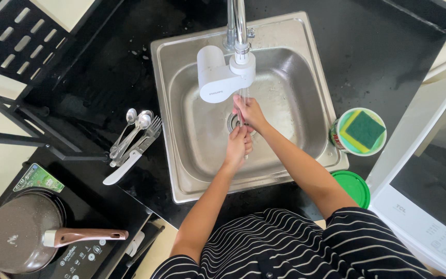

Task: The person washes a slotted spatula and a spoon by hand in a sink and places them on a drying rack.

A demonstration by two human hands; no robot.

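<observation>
Under the tap (239, 31), over the sink (285, 36) drain, we press our left hand (237, 147) and right hand (251, 113) together around a thin thing we cannot make out.

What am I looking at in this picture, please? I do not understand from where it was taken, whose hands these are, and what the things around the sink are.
There is one picture, taken by a camera worn on a person's head, looking straight down. No machine is here: the two arms belong to that person, who wears a striped top.

Both hands are over the steel sink, under the tap, which carries a white filter unit. The left hand and the right hand are close together above the drain; I cannot tell whether they hold anything.

On the black counter, left of the sink, lie spoons, a fork and a white-handled knife. Further left, a pan stands on a cooktop. To the right are a tub with a green-yellow sponge, a green lid and a white appliance.
</observation>
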